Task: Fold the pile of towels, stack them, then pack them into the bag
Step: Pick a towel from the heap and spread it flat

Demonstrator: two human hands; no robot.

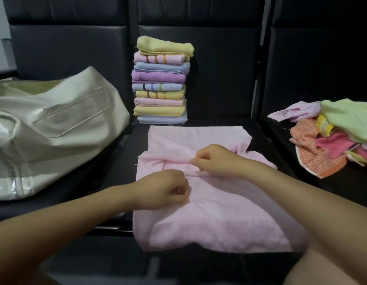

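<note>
A light pink towel (211, 219) lies spread on the middle black seat, partly creased across its centre. My left hand (164, 189) pinches a fold of it near the middle. My right hand (214, 159) pinches the same crease a little farther back and to the right. Behind the towel stands a tall stack of folded towels (162, 81) in yellow, pink, blue and purple. A cream shiny bag (49, 130) lies on the left seat. A heap of unfolded towels (334, 134) in green, orange, pink and yellow sits on the right seat.
The black padded seats (230, 83) have upright backrests close behind the stack. Metal gaps separate the seats. The front edge of the middle seat runs just below the pink towel.
</note>
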